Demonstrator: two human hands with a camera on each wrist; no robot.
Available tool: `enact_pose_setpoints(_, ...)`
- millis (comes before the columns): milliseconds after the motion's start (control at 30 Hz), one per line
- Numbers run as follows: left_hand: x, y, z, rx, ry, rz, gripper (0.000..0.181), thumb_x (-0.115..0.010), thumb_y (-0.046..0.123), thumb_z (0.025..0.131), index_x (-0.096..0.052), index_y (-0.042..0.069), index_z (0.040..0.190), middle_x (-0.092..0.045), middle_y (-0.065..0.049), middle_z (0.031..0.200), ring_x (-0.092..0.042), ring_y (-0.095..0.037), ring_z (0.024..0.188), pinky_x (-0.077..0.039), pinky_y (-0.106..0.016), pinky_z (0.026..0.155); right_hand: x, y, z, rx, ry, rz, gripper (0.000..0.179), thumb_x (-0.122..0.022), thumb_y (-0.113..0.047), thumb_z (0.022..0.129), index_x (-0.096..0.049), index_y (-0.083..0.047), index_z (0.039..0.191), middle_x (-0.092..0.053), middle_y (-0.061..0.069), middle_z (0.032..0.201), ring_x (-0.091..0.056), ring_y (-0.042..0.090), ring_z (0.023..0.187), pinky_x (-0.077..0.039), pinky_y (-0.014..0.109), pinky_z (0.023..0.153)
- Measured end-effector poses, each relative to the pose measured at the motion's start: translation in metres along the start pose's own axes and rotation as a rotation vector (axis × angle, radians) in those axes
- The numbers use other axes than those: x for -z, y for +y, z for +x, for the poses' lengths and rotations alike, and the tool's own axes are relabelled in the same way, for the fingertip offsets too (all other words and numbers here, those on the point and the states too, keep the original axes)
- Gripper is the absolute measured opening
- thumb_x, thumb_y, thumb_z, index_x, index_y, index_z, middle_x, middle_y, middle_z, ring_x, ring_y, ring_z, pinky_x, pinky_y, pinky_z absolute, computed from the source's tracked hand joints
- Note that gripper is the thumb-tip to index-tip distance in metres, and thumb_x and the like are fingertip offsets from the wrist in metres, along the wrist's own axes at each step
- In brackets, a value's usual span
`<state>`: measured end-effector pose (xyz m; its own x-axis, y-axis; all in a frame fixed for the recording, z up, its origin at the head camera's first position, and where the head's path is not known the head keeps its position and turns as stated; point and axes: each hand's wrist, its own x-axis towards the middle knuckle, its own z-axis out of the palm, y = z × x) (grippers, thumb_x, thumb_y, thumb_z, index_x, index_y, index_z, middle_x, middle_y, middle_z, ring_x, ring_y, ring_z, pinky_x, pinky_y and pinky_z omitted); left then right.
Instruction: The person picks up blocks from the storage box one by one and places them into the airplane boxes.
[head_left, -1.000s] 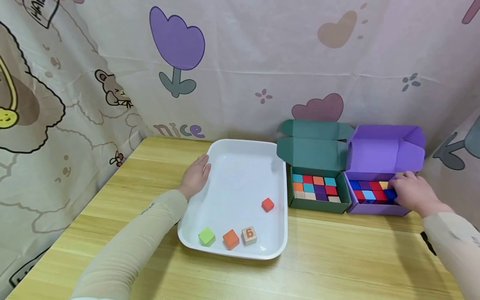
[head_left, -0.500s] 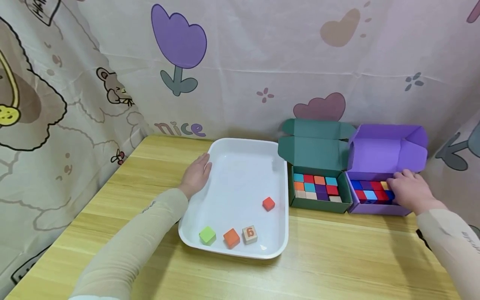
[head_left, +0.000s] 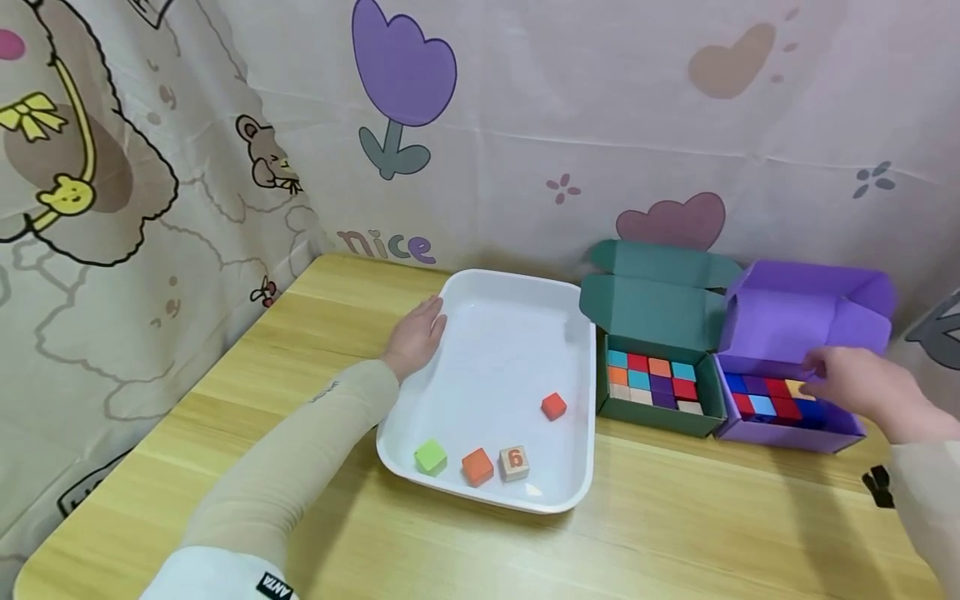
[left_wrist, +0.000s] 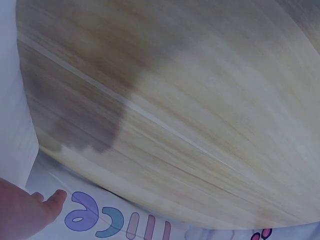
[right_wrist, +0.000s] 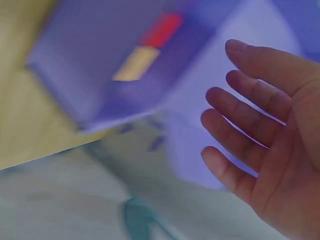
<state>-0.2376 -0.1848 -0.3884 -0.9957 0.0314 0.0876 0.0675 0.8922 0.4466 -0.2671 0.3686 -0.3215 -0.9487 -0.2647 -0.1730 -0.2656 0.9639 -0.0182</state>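
In the head view, my left hand (head_left: 416,340) rests against the left rim of the white tray (head_left: 498,321), its fingers extended. The left wrist view shows only part of that hand at its lower left edge. Inside the tray lie a green cube (head_left: 431,457), an orange cube (head_left: 477,467), a wooden cube marked 6 (head_left: 514,463) and a red cube (head_left: 554,406). Over the right end of the purple box (head_left: 780,434) hovers my right hand (head_left: 873,385). The right wrist view shows its fingers loosely bent, holding nothing. Coloured cubes (head_left: 762,406) fill much of that box.
A green box (head_left: 660,419) with its lid up holds several rows of coloured cubes between the tray and the purple box. All stand on a wooden table (head_left: 675,533). A printed curtain (head_left: 517,100) hangs behind and to the left.
My right hand has lifted out of the purple box, uncovering more cubes at its right end. The left hand stays at the tray rim. The head view has shifted slightly left.
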Motion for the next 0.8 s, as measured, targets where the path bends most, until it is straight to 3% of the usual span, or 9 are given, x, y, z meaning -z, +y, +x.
enact_pose_setpoints(300,0.001,-0.004,-0.001,-0.005,0.022,0.015,0.05,-0.029,0.024,0.102,-0.031,-0.005,0.143,-0.027,-0.018,0.152,-0.026,-0.033,0.141,-0.019,-0.041,0.12,0.049,-0.075,-0.004,0.085,0.144,0.05,0.038,-0.063,-0.027,0.086,-0.061,0.004,0.109,-0.067,0.021,0.096,-0.062,0.036,0.087,-0.051,0.052,0.069)
enact_pose_setpoints(533,0.0,-0.005,-0.002,-0.011,0.018,0.026,0.05,-0.03,0.024,0.102,-0.031,-0.006,0.142,-0.027,-0.02,0.151,-0.026,-0.035,0.14,-0.02,-0.044,0.119,0.059,-0.142,-0.001,0.172,0.2,0.13,0.035,-0.062,-0.026,0.088,-0.061,-0.001,0.112,-0.067,0.018,0.102,-0.062,0.032,0.091,-0.052,0.053,0.075)
enact_pose_setpoints(800,-0.001,0.0,-0.001,-0.001,0.002,0.027,0.05,-0.029,0.025,0.102,-0.031,-0.004,0.143,-0.026,-0.017,0.152,-0.025,-0.032,0.142,-0.019,-0.042,0.12,0.067,-0.204,0.007,0.268,0.236,0.2,0.029,-0.062,-0.025,0.088,-0.064,-0.007,0.11,-0.067,0.013,0.104,-0.061,0.027,0.096,-0.051,0.048,0.081)
